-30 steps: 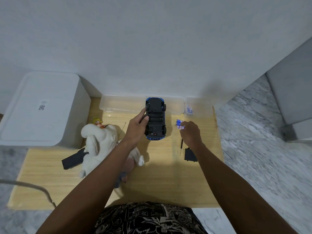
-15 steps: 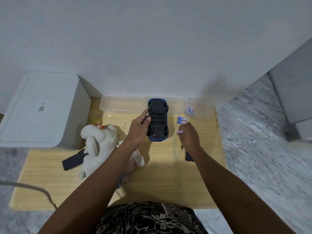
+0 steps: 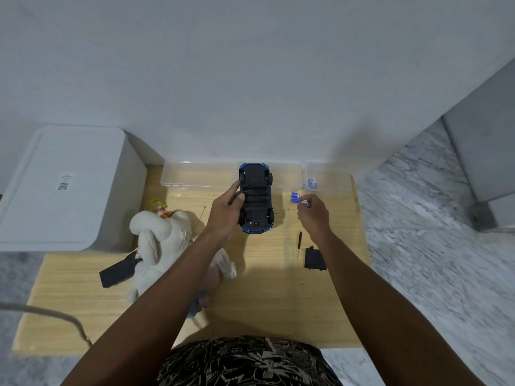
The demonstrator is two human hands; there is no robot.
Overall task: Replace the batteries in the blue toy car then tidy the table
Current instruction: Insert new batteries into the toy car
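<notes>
The blue toy car [image 3: 256,197] lies upside down at the back middle of the wooden table [image 3: 264,296], its black underside and open battery bay facing up. My left hand [image 3: 227,211] grips its left side. My right hand [image 3: 313,213] pinches a small blue and white battery [image 3: 304,202] just right of the car. Another blue battery [image 3: 294,196] lies on the table right beside my fingertips. A thin screwdriver [image 3: 299,245] and the black battery cover [image 3: 315,259] lie by my right wrist.
A white plush toy [image 3: 160,240] and a black remote [image 3: 118,273] lie at the left. Clear plastic boxes [image 3: 195,176] line the wall; a small one [image 3: 320,181] at the right holds batteries. A white bin [image 3: 64,188] stands at the far left. A cord [image 3: 55,316] crosses the front left.
My right hand lifted one battery from the small pile and moved slightly toward the back. My left hand keeps its grip on the car, which barely shifted.
</notes>
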